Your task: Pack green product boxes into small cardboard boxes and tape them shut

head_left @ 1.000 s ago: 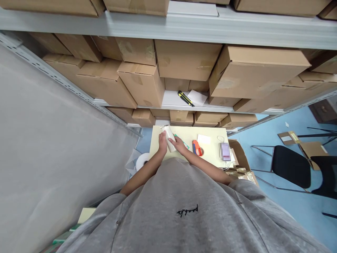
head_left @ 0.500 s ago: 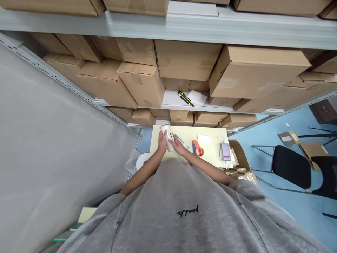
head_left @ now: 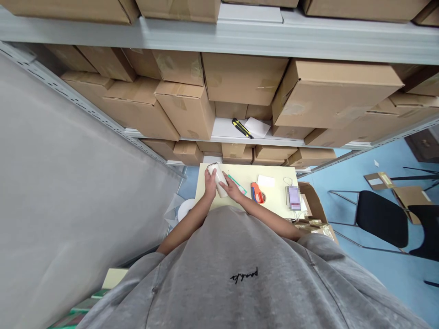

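Between both hands a white cylindrical bottle is held tilted over the near edge of the pale yellow table. A dark rim or loop shows at its upper end. My left hand wraps around its left side, thumb lying along the front. On the other side, my right hand has its fingers closed around the lower part. Just beyond the right hand lies a green-edged strip, partly covered by that hand. An orange and blue tape dispenser rests further right.
A white paper and a phone-like device with a cable lie on the table. Above it, a shelf holds cardboard boxes and a yellow-black utility knife. A grey wall bounds the left; black chairs stand at right.
The bottle has turned in my hands: the dark marking on its front, visible before, is out of sight now. My left hand has shifted slightly left and up.
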The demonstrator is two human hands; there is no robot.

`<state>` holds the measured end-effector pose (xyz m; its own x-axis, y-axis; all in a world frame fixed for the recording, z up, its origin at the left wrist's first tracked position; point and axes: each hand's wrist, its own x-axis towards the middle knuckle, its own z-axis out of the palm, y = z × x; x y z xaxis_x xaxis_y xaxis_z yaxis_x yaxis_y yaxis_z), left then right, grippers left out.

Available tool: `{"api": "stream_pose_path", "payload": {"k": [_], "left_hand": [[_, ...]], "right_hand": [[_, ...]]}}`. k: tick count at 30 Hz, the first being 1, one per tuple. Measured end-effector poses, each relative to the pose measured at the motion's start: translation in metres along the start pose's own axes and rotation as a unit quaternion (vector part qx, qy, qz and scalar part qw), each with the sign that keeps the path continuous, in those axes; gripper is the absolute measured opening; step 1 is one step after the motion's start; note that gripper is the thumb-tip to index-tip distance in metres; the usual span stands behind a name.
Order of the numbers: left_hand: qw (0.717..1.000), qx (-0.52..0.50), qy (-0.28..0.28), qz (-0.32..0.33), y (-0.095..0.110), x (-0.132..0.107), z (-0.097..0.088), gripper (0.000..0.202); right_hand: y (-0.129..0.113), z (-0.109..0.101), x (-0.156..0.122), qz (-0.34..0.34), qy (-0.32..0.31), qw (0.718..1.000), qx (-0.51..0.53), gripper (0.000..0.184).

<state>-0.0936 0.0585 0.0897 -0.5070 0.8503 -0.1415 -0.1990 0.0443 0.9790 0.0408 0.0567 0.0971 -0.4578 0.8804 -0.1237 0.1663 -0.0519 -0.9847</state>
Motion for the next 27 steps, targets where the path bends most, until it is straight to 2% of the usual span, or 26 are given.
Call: {"api": "stream_pose_path", "payload": {"k": [2,4,7,11,13,15,17,20,22,24,27], "left_hand": [[1.000,0.001,-0.004,0.018,0.008,0.006,-0.004,0.068],[0.999,0.013,-0.023,0.029,0.017,0.013,-0.012,0.068],[0.995,0.047,-0.086,0.009,0.028,0.025,-0.031,0.060],[0.982,0.080,-0.173,-0.010,0.038,0.036,-0.055,0.071],[0.977,0.100,-0.188,0.001,0.036,0.038,-0.061,0.064],[0.980,0.121,-0.155,0.017,0.031,0.039,-0.065,0.052],[0.985,0.144,-0.083,0.037,0.025,0.040,-0.069,0.049],[0.982,0.176,0.002,0.070,0.018,0.043,-0.081,0.051],[0.978,0.183,0.036,0.088,0.016,0.046,-0.089,0.051],[0.976,0.183,0.067,0.095,0.015,0.051,-0.095,0.050],[0.977,0.179,0.087,0.082,0.014,0.059,-0.097,0.047]], "right_hand": [[0.000,0.000,-0.002,-0.011,-0.011,1.000,-0.009,0.066],[0.000,-0.002,-0.003,-0.016,-0.015,1.000,-0.013,0.064],[0.002,-0.003,-0.002,-0.019,-0.020,0.999,-0.021,0.063],[0.016,-0.003,0.002,-0.035,-0.064,0.997,-0.020,0.064],[0.028,-0.003,0.006,-0.039,-0.077,0.996,-0.022,0.063],[0.043,-0.005,0.012,-0.028,-0.050,0.997,-0.053,0.059],[0.058,-0.008,0.018,0.005,0.015,0.993,-0.121,0.056],[0.083,-0.017,0.029,0.079,0.091,0.960,-0.253,0.058],[0.097,-0.021,0.034,0.121,0.084,0.936,-0.320,0.067],[0.109,-0.022,0.038,0.165,0.055,0.913,-0.370,0.083],[0.121,-0.019,0.040,0.219,0.011,0.878,-0.426,0.102]]}}
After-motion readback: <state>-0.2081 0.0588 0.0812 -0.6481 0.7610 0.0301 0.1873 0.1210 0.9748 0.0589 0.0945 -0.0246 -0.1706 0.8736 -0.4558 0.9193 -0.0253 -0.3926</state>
